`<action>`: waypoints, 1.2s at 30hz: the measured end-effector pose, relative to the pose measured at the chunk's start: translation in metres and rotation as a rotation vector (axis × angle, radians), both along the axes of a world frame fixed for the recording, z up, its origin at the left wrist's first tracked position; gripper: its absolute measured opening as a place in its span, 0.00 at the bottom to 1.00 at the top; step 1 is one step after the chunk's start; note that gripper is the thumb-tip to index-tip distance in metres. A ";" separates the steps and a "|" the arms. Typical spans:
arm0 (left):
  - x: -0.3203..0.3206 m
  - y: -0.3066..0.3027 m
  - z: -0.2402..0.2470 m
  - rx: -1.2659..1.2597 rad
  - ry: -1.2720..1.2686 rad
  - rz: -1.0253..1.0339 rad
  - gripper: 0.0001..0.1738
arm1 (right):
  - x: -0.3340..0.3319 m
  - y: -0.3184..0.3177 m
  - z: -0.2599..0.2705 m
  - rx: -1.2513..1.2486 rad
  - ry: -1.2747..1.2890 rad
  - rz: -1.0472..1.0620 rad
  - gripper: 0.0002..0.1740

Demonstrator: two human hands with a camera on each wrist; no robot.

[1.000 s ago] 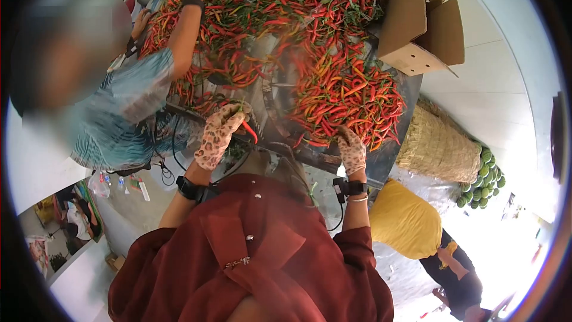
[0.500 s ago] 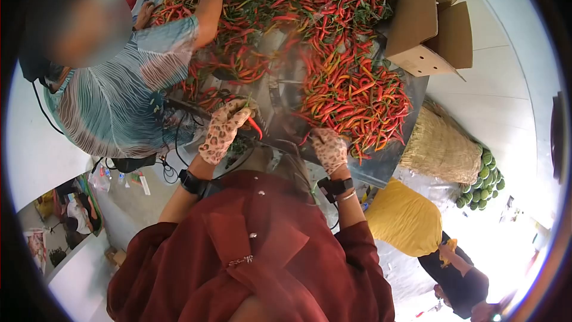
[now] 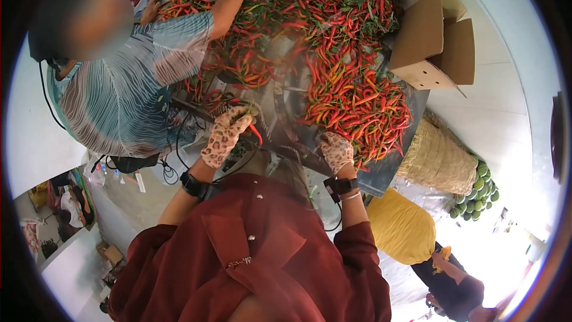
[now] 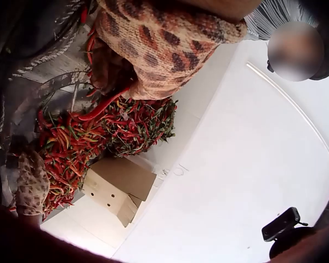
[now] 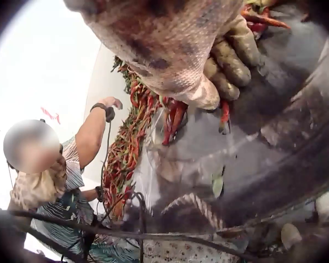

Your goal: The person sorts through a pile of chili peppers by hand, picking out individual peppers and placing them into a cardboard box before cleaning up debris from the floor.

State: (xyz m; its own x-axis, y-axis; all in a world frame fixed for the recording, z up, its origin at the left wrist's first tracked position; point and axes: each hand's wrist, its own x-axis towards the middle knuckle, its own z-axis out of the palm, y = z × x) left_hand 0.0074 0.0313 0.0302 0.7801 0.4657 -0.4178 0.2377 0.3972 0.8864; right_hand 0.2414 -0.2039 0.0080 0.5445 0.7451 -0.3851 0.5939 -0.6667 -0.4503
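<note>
My left hand [image 3: 223,137], in a leopard-print glove, pinches a red chili pepper [image 3: 256,133] by its stem end above the table's front edge. The pepper [image 4: 101,107] points out past the fingers in the left wrist view. At the near side of a heap of red and orange chili peppers [image 3: 363,113] is my gloved right hand [image 3: 337,152]. Its fingers are curled in the right wrist view, with the tip of a red chili pepper [image 5: 225,113] poking out below them; the rest of that pepper is hidden by the glove.
A larger pile of leafy chilies [image 3: 351,0] covers the far table. On the left, another person [image 3: 119,95] reaches across it. A cardboard box [image 3: 417,42] stands at the back right. Beside the table are a woven bundle [image 3: 438,155], a yellow sack [image 3: 402,226] and green round produce [image 3: 476,194].
My right hand has shifted left along the heap's near edge. The left hand still holds its pepper. The other person's arm has swept right over the far pile.
</note>
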 end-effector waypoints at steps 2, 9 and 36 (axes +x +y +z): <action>-0.008 -0.002 -0.021 -0.138 -0.147 0.002 0.19 | 0.002 0.002 0.009 0.175 0.087 -0.095 0.14; 0.009 -0.008 -0.003 0.219 0.043 -0.017 0.17 | 0.014 0.060 0.024 -0.017 0.000 -0.118 0.29; 0.016 -0.018 -0.019 -0.083 0.088 0.132 0.17 | 0.004 -0.011 0.024 0.096 -0.069 -0.191 0.19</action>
State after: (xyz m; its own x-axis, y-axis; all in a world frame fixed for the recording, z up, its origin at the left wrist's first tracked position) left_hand 0.0235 0.0129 0.0114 0.6733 0.5226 -0.5231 0.2540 0.5009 0.8274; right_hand 0.2450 -0.2149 0.0318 0.7018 0.6575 -0.2743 0.4929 -0.7261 -0.4794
